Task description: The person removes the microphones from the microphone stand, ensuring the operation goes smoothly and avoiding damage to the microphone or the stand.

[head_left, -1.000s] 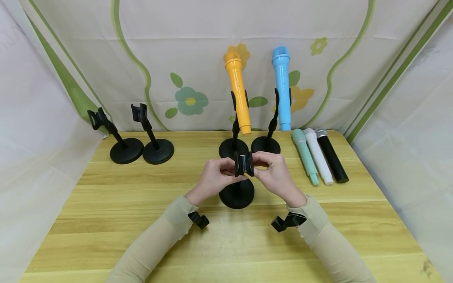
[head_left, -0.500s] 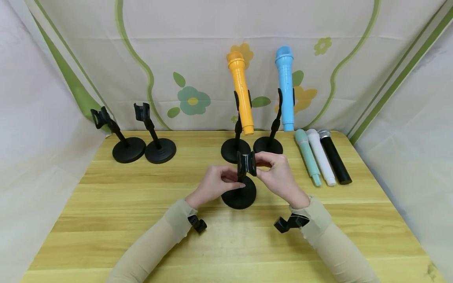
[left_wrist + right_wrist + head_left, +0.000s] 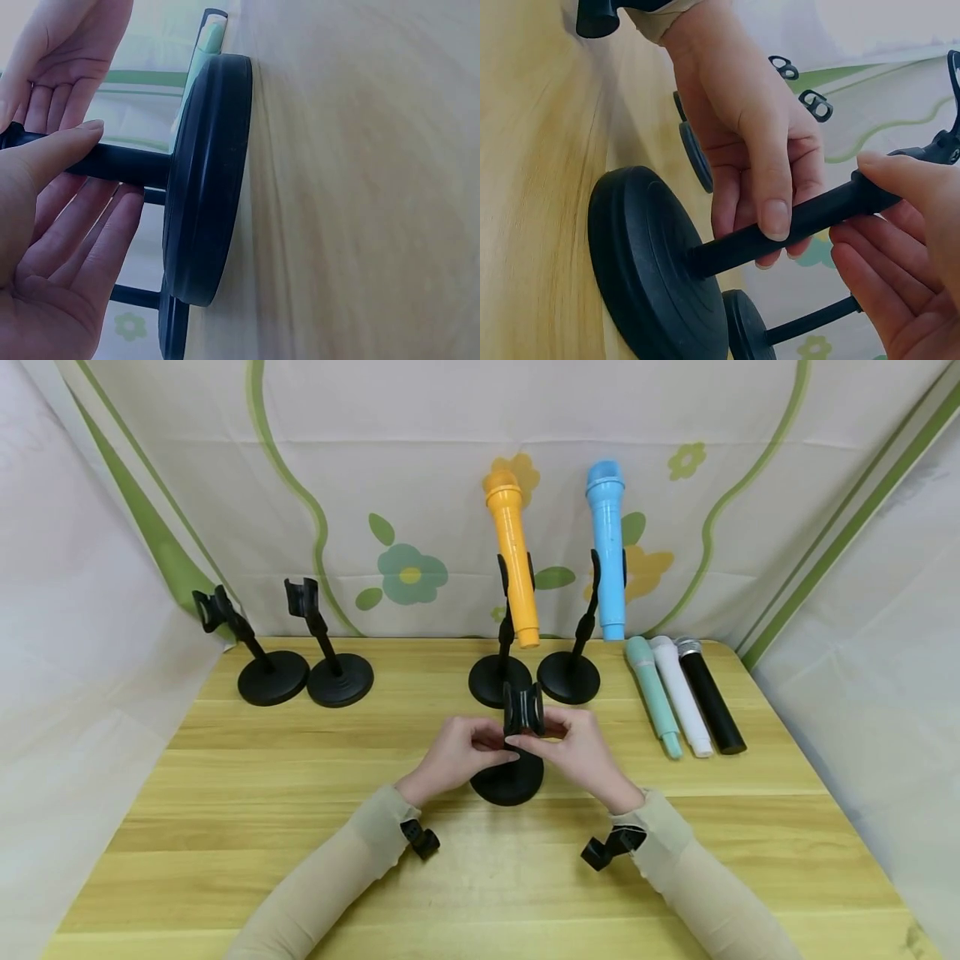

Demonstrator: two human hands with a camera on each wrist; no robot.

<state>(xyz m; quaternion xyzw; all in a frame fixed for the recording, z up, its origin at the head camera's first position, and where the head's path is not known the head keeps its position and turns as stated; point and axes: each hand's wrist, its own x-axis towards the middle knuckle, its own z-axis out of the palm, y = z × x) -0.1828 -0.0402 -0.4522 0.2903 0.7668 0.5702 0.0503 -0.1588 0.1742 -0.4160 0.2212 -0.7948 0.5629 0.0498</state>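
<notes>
Since the earlier frame, the right hand (image 3: 581, 747) had dropped slightly, its thumb crossing from beside the clip (image 3: 522, 712) to just beneath it. Right thumb and fingers pinched the collar (image 3: 870, 196); the left hand (image 3: 453, 752), just below, gripped the stem (image 3: 825, 212). Their black stand stood with its base (image 3: 510, 788) on the table (image 3: 480, 877) beneath the fingers. Working well seemed to call for a firm left grip, keeping the base planted, while the right fingers handled the collar. Beyond them, stands bore an orange microphone (image 3: 513, 556) and a blue microphone (image 3: 609, 556); mint (image 3: 654, 693), white (image 3: 682, 697) and black (image 3: 711, 697) ones lay to the right.
</notes>
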